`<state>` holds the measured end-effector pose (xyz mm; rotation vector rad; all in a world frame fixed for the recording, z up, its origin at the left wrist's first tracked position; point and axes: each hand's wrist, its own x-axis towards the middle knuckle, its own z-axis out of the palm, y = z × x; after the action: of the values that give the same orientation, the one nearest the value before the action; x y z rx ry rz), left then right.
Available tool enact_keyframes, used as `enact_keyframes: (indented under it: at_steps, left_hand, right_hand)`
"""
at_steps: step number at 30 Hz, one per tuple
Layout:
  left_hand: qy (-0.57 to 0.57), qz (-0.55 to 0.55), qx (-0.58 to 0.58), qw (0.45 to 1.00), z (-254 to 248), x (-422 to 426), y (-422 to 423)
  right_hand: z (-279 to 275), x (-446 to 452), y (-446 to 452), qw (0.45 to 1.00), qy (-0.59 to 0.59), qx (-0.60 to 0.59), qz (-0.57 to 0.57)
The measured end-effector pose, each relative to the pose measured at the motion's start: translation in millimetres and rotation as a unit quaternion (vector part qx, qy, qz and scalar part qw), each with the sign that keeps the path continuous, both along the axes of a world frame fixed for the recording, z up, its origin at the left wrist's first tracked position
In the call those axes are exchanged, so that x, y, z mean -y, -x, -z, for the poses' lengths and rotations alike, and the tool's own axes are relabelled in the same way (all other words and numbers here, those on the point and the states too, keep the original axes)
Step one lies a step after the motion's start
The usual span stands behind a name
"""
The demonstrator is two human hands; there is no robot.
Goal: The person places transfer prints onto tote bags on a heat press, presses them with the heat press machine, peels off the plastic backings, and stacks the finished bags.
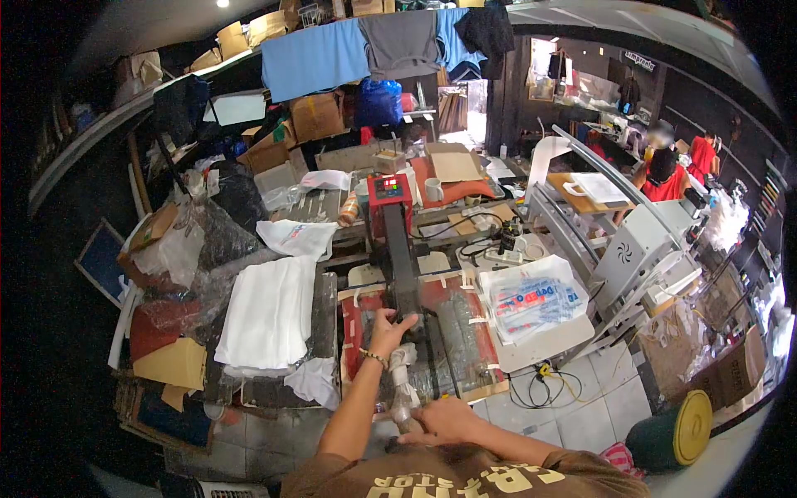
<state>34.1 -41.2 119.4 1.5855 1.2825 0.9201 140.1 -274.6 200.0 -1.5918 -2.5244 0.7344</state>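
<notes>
A heat press with a red control box (388, 189) and a long black arm (404, 278) stands in front of me. My left hand (388, 334) rests against the near part of that arm, thumb and fingers apart. Close to my body, my right hand (444, 421) is closed round the end of the press handle (404, 390), which is wrapped in whitish cloth and clear plastic. Under the arm lies a reddish board (357, 336) with a grey, plastic-covered middle. To its right, a white printed bag (535, 297) with blue and red lettering lies on a pale platen.
White folded sheets (267, 311) are stacked at left, near a printed white piece (297, 238). A second press (635, 249) stands at right. Cables (544, 383) lie on the tiled floor by a green bin (668, 432). People in red (667, 184) are at the back right.
</notes>
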Motion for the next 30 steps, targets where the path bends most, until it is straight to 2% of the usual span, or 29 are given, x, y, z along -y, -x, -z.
enact_keyframes:
  at_steps: [3, 5, 11, 13, 15, 16, 18, 20, 22, 23, 24, 26, 27, 28, 30]
  left_hand:
    - [0.006, -0.003, 0.026, 1.0, -10.0, 3.4, -1.7]
    - [0.052, 0.002, 0.018, 0.998, -19.0, 6.1, -0.9]
    - [0.016, 0.009, 0.039, 0.999, 25.7, -20.6, -1.6]
    - [0.034, 0.016, 0.047, 0.998, 15.0, -15.9, -0.4]
    - [0.054, 0.024, 0.055, 0.997, 1.9, -10.9, -1.3]
    - [0.056, 0.009, 0.019, 0.998, -6.7, -8.3, -2.4]
    - [0.06, -0.003, -0.017, 0.998, -23.6, -7.6, 1.2]
    - [-0.079, 0.096, -0.131, 0.984, -51.3, -24.1, 4.2]
    - [-0.011, 0.075, -0.13, 0.989, -92.0, -28.5, 2.0]
    - [0.054, 0.151, -0.133, 0.978, -114.0, -39.9, 3.4]
    - [0.063, 0.176, -0.097, 0.978, -115.5, -51.5, 5.9]
    - [0.079, 0.098, 0.15, 0.981, -122.0, -45.4, 11.0]
    - [0.072, 0.086, 0.169, 0.979, -165.0, -0.9, 22.5]
    - [0.07, 0.084, 0.172, 0.979, -154.2, -8.5, 27.4]
    - [-0.132, 0.103, 0.347, 0.923, -115.7, -24.7, 41.2]
  right_hand:
    - [1.5, 0.7, 1.3, 1.0, -0.004, 0.001, 0.003]
    - [2.6, -0.1, 0.6, 1.0, -0.004, 0.001, -0.003]
    - [5.5, 2.6, 2.1, 1.0, -0.023, -0.01, 0.013]
    - [11.9, 4.6, 4.9, 0.999, -0.028, -0.009, 0.022]
    - [21.4, 9.8, 9.3, 0.995, -0.093, 0.0, 0.043]
    - [18.2, 12.0, 10.2, 0.995, -0.093, 0.0, 0.044]
    - [0.4, 10.5, 9.3, 0.996, -0.08, 0.0, 0.044]
    - [-94.9, 21.0, 6.3, 0.995, -0.074, 0.012, 0.065]
    - [-137.8, 18.5, 3.3, 0.986, -0.156, -0.004, 0.054]
    - [-153.8, 12.1, -1.8, 0.98, -0.193, -0.006, 0.041]
    - [-167.5, 9.0, -3.7, 0.973, -0.227, -0.012, 0.03]
    - [-197.6, 4.2, -4.1, 0.964, -0.262, 0.004, 0.035]
    - [-212.7, 0.6, -4.6, 0.956, -0.29, 0.021, 0.041]
    - [-226.7, -4.8, -5.6, 0.956, -0.291, 0.023, 0.037]
    - [-251.1, -16.5, -6.4, 0.914, -0.401, 0.024, 0.061]
